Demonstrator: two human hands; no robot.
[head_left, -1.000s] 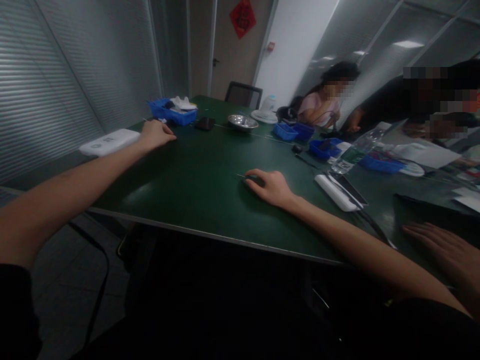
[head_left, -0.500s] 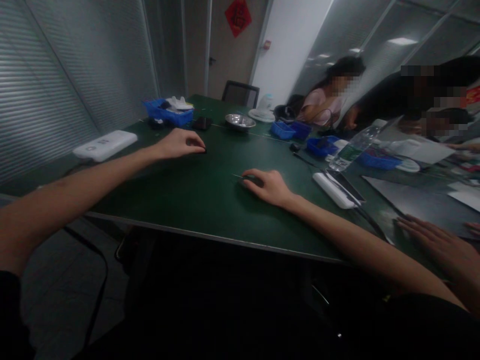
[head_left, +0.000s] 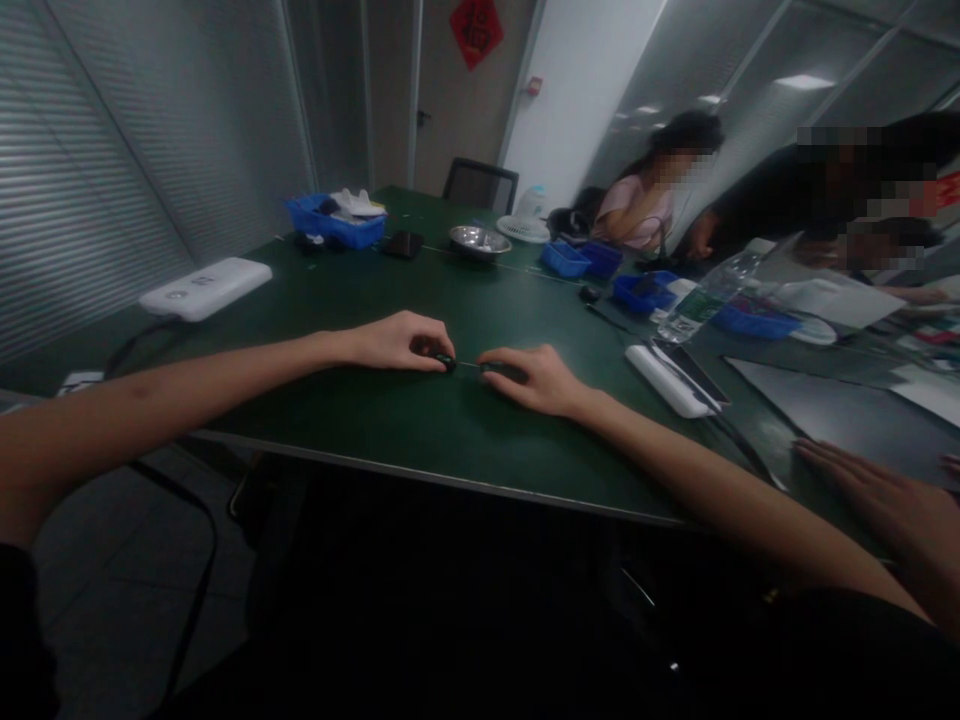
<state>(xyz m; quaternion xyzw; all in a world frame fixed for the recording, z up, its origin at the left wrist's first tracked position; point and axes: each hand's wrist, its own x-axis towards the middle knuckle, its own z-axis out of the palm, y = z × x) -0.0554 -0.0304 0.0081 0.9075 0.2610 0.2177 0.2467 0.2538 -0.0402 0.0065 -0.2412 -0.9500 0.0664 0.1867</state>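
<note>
My left hand (head_left: pixel 409 342) is over the middle of the green table (head_left: pixel 360 410), its thumb and fingers pinching a small dark object (head_left: pixel 448 362). Just to the right, my right hand (head_left: pixel 536 378) holds a thin, needle-like piece (head_left: pixel 468 363) between thumb and forefinger. The thin piece points left, its tip at or very near the dark object; whether they touch cannot be made out.
A white power bank-like box (head_left: pixel 206 288) lies at the left, another (head_left: pixel 667 380) at the right. Farther back are a blue basket (head_left: pixel 360 234), a metal bowl (head_left: pixel 480 242) and a bottle (head_left: pixel 705 300). Another person's hand (head_left: pixel 870 480) rests at the right.
My left hand has moved right and toward the table's near edge with the dark object, closing the distance to my right hand. My right hand has barely moved.
</note>
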